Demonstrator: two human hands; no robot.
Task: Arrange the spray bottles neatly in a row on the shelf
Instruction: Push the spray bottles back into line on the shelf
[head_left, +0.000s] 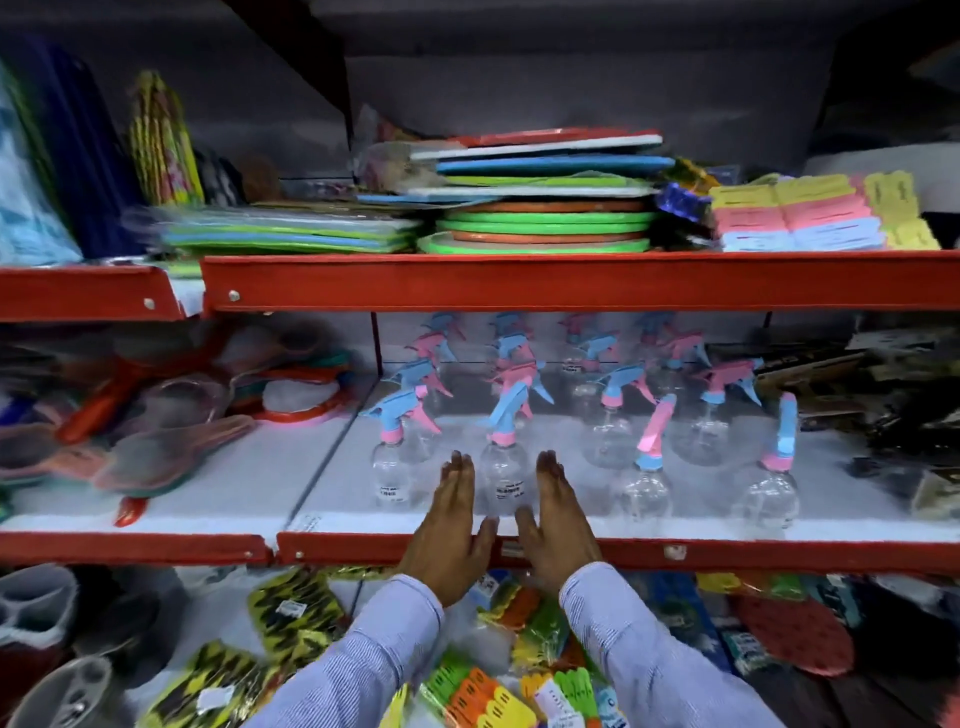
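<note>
Flanking spray bottle (503, 480): left hand (451, 535), right hand (558, 530).

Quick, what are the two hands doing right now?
Left hand: open, flat, left of the front spray bottle, holding nothing.
Right hand: open, flat, on its right, holding nothing.

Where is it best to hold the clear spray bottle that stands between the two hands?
Probably around the clear round body of the spray bottle, from the front, left hand and right hand closing on its sides. It stands upright, and the trigger head on top looks awkward to hold.
</note>
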